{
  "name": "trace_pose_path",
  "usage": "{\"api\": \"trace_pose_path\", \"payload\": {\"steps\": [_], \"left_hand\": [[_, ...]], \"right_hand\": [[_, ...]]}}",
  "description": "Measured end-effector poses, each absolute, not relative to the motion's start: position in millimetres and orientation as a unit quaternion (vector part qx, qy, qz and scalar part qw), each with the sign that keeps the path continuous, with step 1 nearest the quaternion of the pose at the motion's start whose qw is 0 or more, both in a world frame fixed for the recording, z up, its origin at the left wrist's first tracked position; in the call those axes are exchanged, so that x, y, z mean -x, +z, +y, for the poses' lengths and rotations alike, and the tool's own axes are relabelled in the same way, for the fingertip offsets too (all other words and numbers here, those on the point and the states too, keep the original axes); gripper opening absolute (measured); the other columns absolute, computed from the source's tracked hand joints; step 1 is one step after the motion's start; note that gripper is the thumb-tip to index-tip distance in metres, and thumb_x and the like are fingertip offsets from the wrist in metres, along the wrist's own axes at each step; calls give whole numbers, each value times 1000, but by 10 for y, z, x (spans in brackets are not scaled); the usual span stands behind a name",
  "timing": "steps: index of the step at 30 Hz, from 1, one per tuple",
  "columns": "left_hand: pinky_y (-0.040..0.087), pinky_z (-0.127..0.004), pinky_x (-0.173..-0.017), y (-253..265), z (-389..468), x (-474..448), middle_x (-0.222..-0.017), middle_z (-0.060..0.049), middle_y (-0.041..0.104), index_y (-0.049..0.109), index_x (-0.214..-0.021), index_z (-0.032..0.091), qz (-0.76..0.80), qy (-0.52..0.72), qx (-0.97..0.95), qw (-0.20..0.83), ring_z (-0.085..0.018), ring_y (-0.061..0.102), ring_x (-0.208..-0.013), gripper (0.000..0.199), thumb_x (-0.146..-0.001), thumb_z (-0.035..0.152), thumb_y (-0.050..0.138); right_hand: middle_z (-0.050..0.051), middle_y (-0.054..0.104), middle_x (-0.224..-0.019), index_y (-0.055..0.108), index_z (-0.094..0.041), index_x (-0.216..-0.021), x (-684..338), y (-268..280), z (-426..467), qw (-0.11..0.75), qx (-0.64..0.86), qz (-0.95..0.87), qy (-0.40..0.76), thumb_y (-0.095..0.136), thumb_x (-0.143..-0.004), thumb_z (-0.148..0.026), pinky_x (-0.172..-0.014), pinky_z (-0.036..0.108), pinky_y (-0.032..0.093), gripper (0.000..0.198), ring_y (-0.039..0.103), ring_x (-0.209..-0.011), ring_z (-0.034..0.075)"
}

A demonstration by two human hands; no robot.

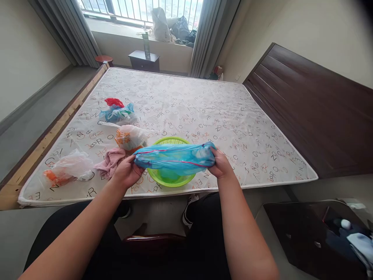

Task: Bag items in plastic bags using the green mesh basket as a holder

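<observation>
A translucent blue plastic bag point(175, 157) with thin red lines is stretched sideways between both hands. My left hand point(130, 171) is closed on its left end, and my right hand point(220, 162) grips the other end. Below the bag sits a lime-green plastic basket point(171, 182), partly covered by it. Beside my left hand lies a crumpled pink cloth point(112, 161). Just behind that cloth is a white plastic bag with orange print point(132, 136).
The letter-print mattress point(186, 105) carries a blue-and-red bundle of plastic bags point(118, 111) and a white-and-orange bag point(71, 167) on the left. A dark headboard point(314, 105) stands at right. A dark cabinet point(305, 225) with items on top is at lower right.
</observation>
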State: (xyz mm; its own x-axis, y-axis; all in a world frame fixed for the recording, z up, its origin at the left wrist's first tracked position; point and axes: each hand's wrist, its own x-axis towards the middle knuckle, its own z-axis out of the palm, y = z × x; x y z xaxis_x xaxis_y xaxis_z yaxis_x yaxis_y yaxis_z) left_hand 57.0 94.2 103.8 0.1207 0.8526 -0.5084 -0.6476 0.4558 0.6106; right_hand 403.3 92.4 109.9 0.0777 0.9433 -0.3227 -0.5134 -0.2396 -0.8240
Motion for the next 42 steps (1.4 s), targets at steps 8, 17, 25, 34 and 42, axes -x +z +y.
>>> {"api": "trace_pose_path", "payload": {"steps": [8, 17, 25, 34, 42], "left_hand": [[61, -32, -51, 967, 790, -219, -86, -6, 72, 71, -104, 17, 621, 166, -420, 640, -24, 73, -69, 37, -70, 28, 79], [57, -27, -54, 758, 847, -304, -85, -6, 73, 70, -108, 18, 607, 177, -421, 650, -21, 72, -67, 45, -64, 25, 79], [58, -32, -50, 823, 892, -287, -80, -4, 70, 66, -114, 20, 648, 304, -326, 617, -21, 68, -59, 42, -76, 36, 76], [54, -29, -47, 777, 832, -178, -60, -2, 62, 66, -97, 20, 667, 222, -363, 612, -19, 62, -49, 30, -83, 47, 70], [55, -27, -59, 973, 704, -25, -76, -3, 68, 70, -85, 21, 696, 324, -464, 442, -22, 65, -71, 22, -73, 39, 76]], "right_hand": [[6, 78, -103, 71, -22, -109, -4074, 889, 743, 236, 676, -434, 547, 64, -87, -43, -85, 35, 56, 31, 71, -95, 25], [6, 77, -96, 73, -24, -99, -4111, 592, 808, 260, 707, -445, 485, 64, -84, -61, -88, 41, 54, 40, 70, -92, 28], [1, 77, -84, 73, -26, -96, -4070, 792, 704, 335, 609, -339, 635, 71, -81, -52, -66, 32, 56, 30, 69, -72, 20], [6, 79, -96, 74, -26, -98, -3961, 534, 755, 303, 651, -371, 588, 63, -84, -63, -80, 39, 56, 41, 71, -89, 27], [7, 78, -105, 72, -25, -107, -3889, 456, 782, 283, 695, -404, 523, 56, -87, -68, -86, 40, 54, 51, 70, -98, 27]]}}
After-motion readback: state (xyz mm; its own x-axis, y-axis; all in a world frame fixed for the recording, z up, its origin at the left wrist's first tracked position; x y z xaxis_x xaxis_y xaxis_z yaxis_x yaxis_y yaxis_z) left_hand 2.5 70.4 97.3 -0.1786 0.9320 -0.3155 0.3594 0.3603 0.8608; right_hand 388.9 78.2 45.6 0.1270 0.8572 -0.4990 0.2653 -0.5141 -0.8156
